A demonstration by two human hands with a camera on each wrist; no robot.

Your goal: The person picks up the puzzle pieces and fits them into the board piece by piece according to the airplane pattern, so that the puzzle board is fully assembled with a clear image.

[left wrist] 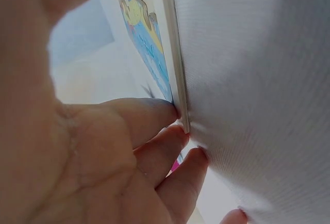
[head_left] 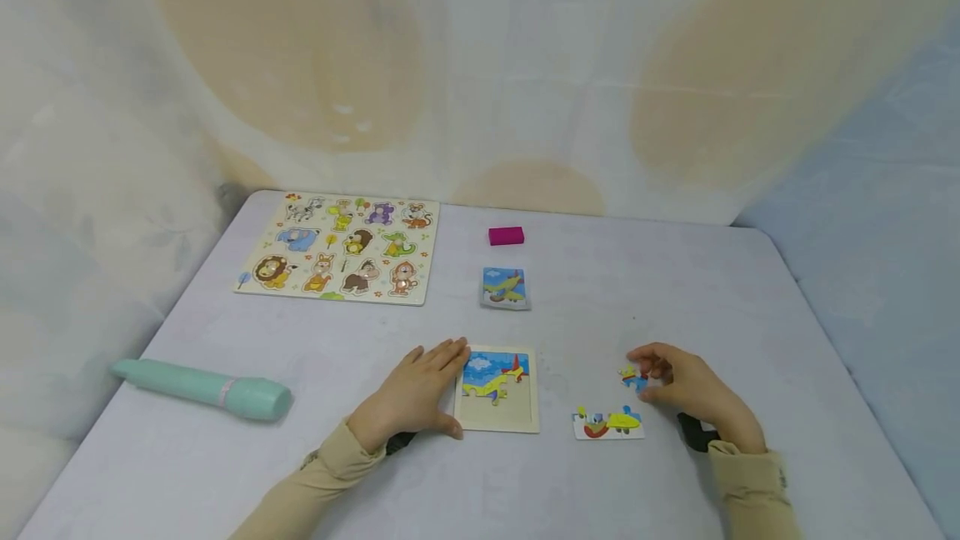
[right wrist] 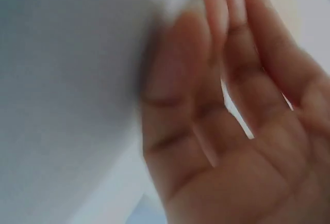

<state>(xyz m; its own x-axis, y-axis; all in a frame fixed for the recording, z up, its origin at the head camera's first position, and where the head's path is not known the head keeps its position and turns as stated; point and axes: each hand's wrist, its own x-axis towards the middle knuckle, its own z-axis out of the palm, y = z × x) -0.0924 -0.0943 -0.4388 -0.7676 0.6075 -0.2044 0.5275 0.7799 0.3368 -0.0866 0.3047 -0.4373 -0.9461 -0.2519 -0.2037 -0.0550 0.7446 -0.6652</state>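
A shallow wooden puzzle tray lies in front of me, its upper part filled with joined pieces of a yellow plane on blue sky. My left hand rests along the tray's left edge, fingers extended; the left wrist view shows fingertips against the tray's side. To the right, my right hand curls its thumb and fingers around a small blue and yellow puzzle piece. Just below it lie several more plane pieces in a row. In the right wrist view, the curled fingers are blurred and hide the piece.
Behind the tray lies a small plane picture, with a magenta block farther back. A wooden animal puzzle board occupies the back left. A mint-green microphone-shaped object lies at the left. Draped cloth hangs behind the table.
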